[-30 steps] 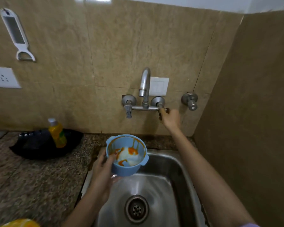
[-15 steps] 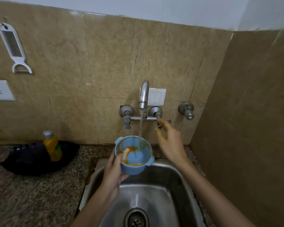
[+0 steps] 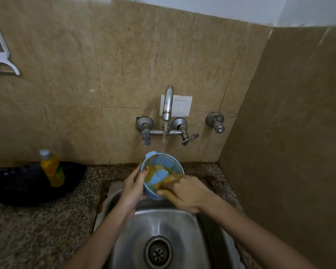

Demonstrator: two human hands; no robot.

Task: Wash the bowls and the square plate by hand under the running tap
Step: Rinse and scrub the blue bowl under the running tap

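Rinsing the first dish: my left hand [image 3: 133, 186] grips the blue bowl [image 3: 164, 174], tilted under the tap [image 3: 168, 102] stream above the sink [image 3: 182, 226]. My right hand [image 3: 186, 193] curls its fingers over the rim, thumb outside. Next they must scrub the orange residue [image 3: 153, 171] loose.

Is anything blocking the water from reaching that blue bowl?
Nothing visible does. The stream falls from the spout straight into the bowl held by the left hand; the right hand reaches inside, beside the stream.
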